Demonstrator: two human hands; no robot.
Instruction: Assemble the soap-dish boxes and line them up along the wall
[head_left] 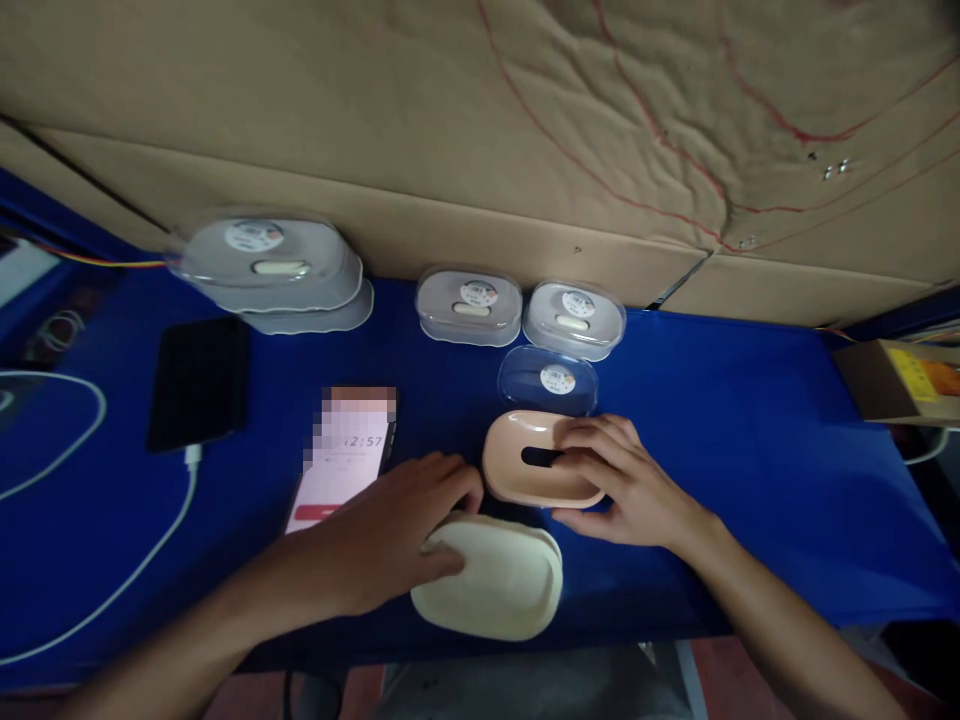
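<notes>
My left hand (416, 525) closes on the upper left rim of a cream oval dish (510, 585), its thumb resting inside. The dish lies near the table's front edge. Just beyond it is a peach oval dish (510, 465) with a dark slot in its bottom. My right hand (626, 485) grips the right end of that dish, with fingers inside and the thumb at its near outer side. A clear oval lid (525, 378) with a round label lies directly behind the peach dish.
Two lidded grey containers (469, 310) (574, 322) stand at the back, and a stack of grey containers (277, 270) at back left. A lit phone (349, 440) lies near my left forearm. Farther left are a black device (199, 380) and white cable (193, 490). A cardboard box (874, 385) is right.
</notes>
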